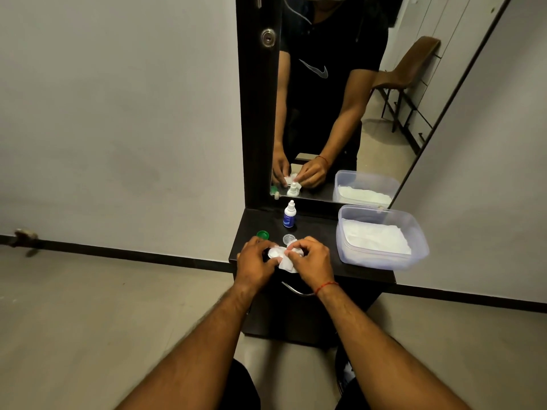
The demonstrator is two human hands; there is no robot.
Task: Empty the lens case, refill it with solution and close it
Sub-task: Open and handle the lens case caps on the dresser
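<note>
Both hands meet over the front of the dark shelf [319, 261]. My left hand [256, 261] grips the white lens case [273, 252], mostly hidden by its fingers. A white tissue [285, 263] is pinched in my right hand [309, 260] and pressed against the case. Just behind the hands lie a green cap [262, 234] and a clear cap [289, 239], both off the case. The small solution bottle [289, 215], white with a blue label, stands upright farther back with its cap on.
A clear plastic tub [414, 232] holding white tissues sits on the shelf's right side. A mirror [370, 113] rises behind the shelf and reflects the scene. A metal drawer handle [296, 290] sits below the front edge. Grey walls flank the unit.
</note>
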